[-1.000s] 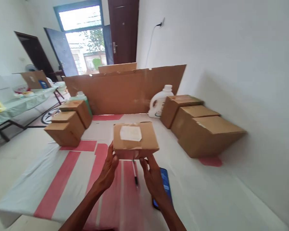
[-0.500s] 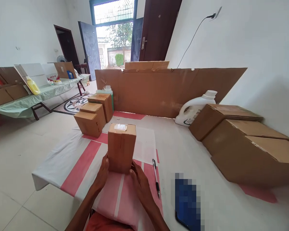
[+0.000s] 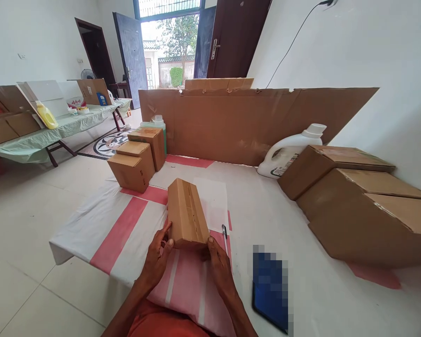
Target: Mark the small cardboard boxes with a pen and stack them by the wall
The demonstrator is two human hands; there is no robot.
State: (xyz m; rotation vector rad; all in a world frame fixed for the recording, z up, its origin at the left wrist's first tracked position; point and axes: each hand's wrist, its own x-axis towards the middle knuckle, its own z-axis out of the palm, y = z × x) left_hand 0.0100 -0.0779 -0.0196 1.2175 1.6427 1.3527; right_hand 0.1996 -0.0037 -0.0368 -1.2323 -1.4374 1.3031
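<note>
Both my hands grip the near end of a small cardboard box (image 3: 187,214) lying on the red-striped table (image 3: 119,229): left hand (image 3: 156,260) at its left corner, right hand (image 3: 220,267) at its right, pen (image 3: 225,235) just beside

box (image 3: 187,215): plain brown, tape seam | table cover (image 3: 101,224): white, red stripes | jug (image 3: 287,152): white | pen (image 3: 225,234): black and white | three cartons at left edge (image 3: 135,161): brown
</note>
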